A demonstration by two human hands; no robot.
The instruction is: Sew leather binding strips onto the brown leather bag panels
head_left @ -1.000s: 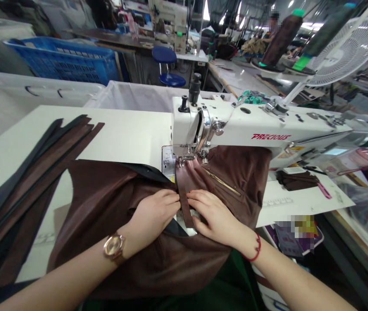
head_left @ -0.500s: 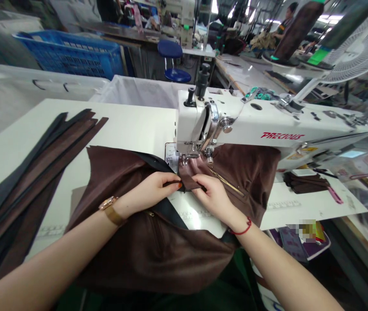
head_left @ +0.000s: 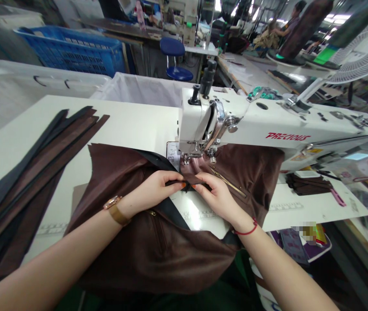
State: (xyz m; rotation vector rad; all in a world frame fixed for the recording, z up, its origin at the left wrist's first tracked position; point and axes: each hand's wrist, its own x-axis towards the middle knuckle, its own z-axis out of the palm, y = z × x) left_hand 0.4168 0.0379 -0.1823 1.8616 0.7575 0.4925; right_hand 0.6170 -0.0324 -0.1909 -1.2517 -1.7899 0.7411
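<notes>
A: what's around that round-seated blue stool with a backrest [head_left: 179,73]?

B: blue latticed plastic basket [head_left: 83,60] off to its left, pinkish bottle [head_left: 140,16] behind-left of it, and a white-lined bin [head_left: 138,88] nearer the camera.

A: and right of it?

B: lol, a big white wire-grille fan [head_left: 361,56] well off. Between the two, a person [head_left: 290,28] by a heap of tan fabric [head_left: 264,39].

The sewing machine [head_left: 255,123] bears "PRECIOUS"; the lettering [head_left: 287,137] is red.
</notes>
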